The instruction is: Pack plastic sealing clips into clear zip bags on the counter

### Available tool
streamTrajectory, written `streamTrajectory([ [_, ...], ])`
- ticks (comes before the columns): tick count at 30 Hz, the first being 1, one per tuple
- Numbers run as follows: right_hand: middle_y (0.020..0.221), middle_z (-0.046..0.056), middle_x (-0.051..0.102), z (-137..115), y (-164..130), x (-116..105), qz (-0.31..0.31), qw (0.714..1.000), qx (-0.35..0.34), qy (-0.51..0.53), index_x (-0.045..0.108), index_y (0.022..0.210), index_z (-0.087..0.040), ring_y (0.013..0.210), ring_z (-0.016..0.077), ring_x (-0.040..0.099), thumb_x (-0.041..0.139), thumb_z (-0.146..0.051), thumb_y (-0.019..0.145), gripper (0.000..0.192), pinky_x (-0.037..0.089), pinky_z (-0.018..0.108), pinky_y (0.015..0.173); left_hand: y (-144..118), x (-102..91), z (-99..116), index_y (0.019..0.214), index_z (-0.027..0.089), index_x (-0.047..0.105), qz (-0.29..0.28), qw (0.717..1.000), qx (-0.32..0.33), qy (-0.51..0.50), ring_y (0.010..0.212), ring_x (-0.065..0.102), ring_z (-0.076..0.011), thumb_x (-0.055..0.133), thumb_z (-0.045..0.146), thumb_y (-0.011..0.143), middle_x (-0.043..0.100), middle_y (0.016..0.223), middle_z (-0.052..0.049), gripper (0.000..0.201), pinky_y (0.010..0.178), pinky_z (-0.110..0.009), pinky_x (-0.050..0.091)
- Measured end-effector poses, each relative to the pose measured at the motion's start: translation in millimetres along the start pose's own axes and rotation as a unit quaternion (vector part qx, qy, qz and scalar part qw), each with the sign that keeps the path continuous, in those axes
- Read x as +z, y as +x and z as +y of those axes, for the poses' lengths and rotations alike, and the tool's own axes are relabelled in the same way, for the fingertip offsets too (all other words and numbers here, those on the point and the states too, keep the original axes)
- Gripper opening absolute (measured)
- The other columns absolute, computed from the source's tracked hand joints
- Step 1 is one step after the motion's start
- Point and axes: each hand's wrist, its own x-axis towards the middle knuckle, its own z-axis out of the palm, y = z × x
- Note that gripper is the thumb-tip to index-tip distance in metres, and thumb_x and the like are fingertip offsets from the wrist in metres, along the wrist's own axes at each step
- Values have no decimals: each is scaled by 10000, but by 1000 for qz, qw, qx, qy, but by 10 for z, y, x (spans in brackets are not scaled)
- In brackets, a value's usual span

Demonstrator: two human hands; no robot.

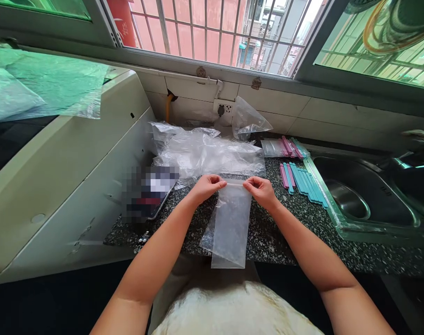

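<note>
A clear plastic bag [231, 223] hangs from my two hands over the front edge of the speckled counter. My left hand [209, 187] pinches its top left corner between thumb and fingers. At the top right corner, my right hand [261, 190] pinches it the same way, so the top edge is stretched straight. Part of another clear plastic sheet [209, 237] shows at the lower left of the bag; whether it belongs to the same bag I cannot tell. Just beyond my hands lies a loose pile of clear plastic bags [205, 153].
Pink and teal flat strips [306, 184] lie right of my hands, with a packet of more strips [285, 148] behind. A sink [358, 195] is at the right. A blurred-out device [156, 190] lies left, near a white appliance [93, 167]. A socket [224, 108] is on the wall.
</note>
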Motion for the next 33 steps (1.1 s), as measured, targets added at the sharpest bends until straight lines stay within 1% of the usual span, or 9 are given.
streamTrajectory([
  [8, 544, -25, 453, 25, -5, 12, 2, 1000, -1, -4, 533, 610, -161, 516, 82, 366, 586, -442, 683, 295, 307, 215, 477, 2, 13, -4, 594, 123, 555, 16, 1000, 4, -6, 540, 395, -75, 621, 379, 576, 472, 544, 42, 265, 551, -224, 290],
  [18, 540, -32, 430, 6, -6, 4, -9, 1000, 4, -14, 533, 599, -161, 514, 83, 357, 581, -415, 678, 270, 292, 223, 490, 15, 6, -39, 600, 124, 546, 4, 1000, 19, 11, 539, 405, -74, 609, 347, 596, 473, 548, 42, 232, 551, -219, 304],
  [24, 524, -33, 451, 9, 17, -52, -36, 999, 17, -22, 551, 615, -158, 501, 82, 373, 589, -415, 673, 267, 297, 216, 476, 11, 22, -42, 599, 129, 538, 3, 999, 35, 25, 535, 406, -76, 602, 349, 611, 473, 542, 39, 229, 543, -218, 313],
  [29, 604, 2, 565, -6, 34, -47, -85, 995, 14, -44, 604, 661, -150, 566, 106, 468, 595, -412, 672, 262, 363, 226, 539, -1, 68, -33, 598, 133, 532, -16, 998, 45, 44, 523, 401, -73, 599, 339, 626, 467, 530, 43, 219, 524, -212, 309],
  [33, 549, -14, 530, -25, 20, -3, -108, 992, 12, -61, 594, 611, -143, 527, 90, 429, 599, -403, 665, 265, 334, 214, 502, -9, 95, -26, 590, 134, 529, -23, 997, 50, 55, 518, 399, -75, 596, 330, 632, 462, 512, 45, 212, 517, -212, 307],
])
